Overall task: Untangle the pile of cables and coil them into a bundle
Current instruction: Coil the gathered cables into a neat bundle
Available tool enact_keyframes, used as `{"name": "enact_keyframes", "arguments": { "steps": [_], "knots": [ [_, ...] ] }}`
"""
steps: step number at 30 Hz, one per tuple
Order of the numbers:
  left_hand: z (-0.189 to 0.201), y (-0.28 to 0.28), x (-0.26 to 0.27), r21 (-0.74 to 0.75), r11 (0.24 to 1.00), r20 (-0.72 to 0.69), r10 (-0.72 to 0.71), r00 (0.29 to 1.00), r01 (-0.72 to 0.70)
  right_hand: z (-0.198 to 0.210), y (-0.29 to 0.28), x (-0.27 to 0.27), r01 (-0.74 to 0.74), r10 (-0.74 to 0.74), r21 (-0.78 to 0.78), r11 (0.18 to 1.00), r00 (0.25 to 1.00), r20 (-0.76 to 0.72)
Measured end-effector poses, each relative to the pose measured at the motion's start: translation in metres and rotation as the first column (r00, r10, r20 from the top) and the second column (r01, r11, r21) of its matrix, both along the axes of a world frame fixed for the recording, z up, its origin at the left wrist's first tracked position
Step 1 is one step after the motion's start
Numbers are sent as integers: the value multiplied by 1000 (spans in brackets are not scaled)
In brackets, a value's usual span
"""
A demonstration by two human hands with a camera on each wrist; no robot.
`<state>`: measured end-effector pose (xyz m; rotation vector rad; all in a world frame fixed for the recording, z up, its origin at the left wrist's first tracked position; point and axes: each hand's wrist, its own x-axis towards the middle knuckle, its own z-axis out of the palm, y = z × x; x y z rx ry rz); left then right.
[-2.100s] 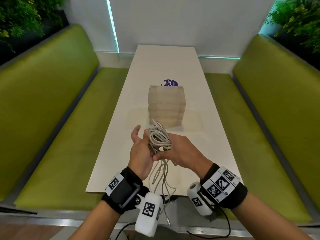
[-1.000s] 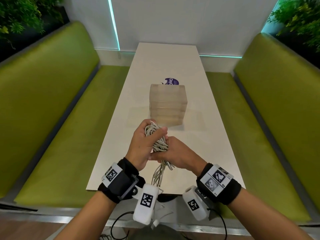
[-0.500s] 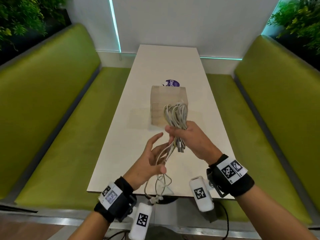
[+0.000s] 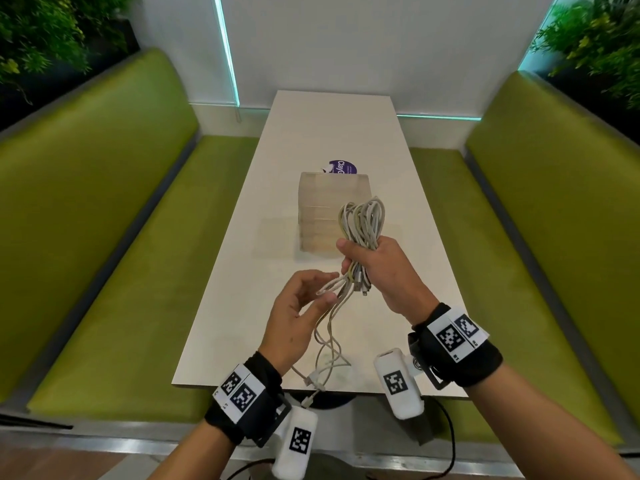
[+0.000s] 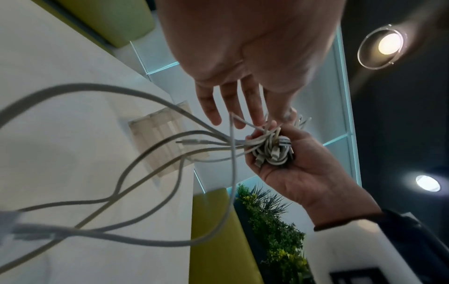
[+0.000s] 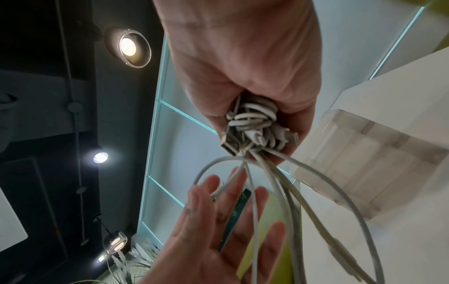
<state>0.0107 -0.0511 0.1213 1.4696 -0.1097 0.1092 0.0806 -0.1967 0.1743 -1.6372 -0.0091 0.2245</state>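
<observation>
A bundle of white and grey cables (image 4: 363, 220) is looped upright above the white table (image 4: 332, 126). My right hand (image 4: 377, 268) grips it round the middle, with the loops sticking up over the fist. Connector ends poke out under the fist in the right wrist view, at the bundle (image 6: 252, 130). Several loose tails (image 4: 329, 341) hang down to the table's near edge. My left hand (image 4: 304, 306) is open just below and left of the bundle. Its straight fingers (image 5: 230, 107) touch the loose strands without closing on them.
A translucent plastic box (image 4: 325, 202) stands mid-table behind the bundle, with a purple round sticker (image 4: 341, 167) beyond it. Green padded benches run along the left (image 4: 104, 202) and right (image 4: 536, 202). Plants sit in both far corners.
A second ago both hands clasped the bundle. My right hand has since lifted it up and to the right. My left hand let go, dropped lower and opened against the hanging tails.
</observation>
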Motion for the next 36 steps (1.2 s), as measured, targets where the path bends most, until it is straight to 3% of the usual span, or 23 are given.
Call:
{"name": "enact_keyframes", "arguments": {
  "steps": [9, 20, 26, 28, 31, 34, 36],
  "knots": [
    [7, 3, 10, -57, 995, 30, 82, 996, -81, 1, 1, -5, -13, 14, 24, 1000, 999, -34],
    [2, 11, 9, 29, 997, 43, -69, 997, 68, 4, 0, -4, 1, 2, 58, 998, 999, -49],
    [6, 19, 15, 225, 966, 27, -134, 991, 125, 3, -1, -4, 18, -17, 10, 1000, 1000, -21],
    [7, 19, 17, 353, 931, 46, -120, 992, 96, 1, 0, -4, 29, -29, -14, 999, 1000, -11],
    [7, 15, 19, 496, 868, 204, -94, 974, -20, -2, 1, -2, 34, -34, -43, 999, 999, -5],
    [5, 15, 25, 513, 842, 327, -12, 945, -166, -4, 3, -2, 20, -20, -76, 997, 1000, 2],
    [7, 17, 26, 465, 869, 319, 17, 948, -172, -5, 2, -1, 28, -28, -94, 995, 1000, 2]
  ]
}}
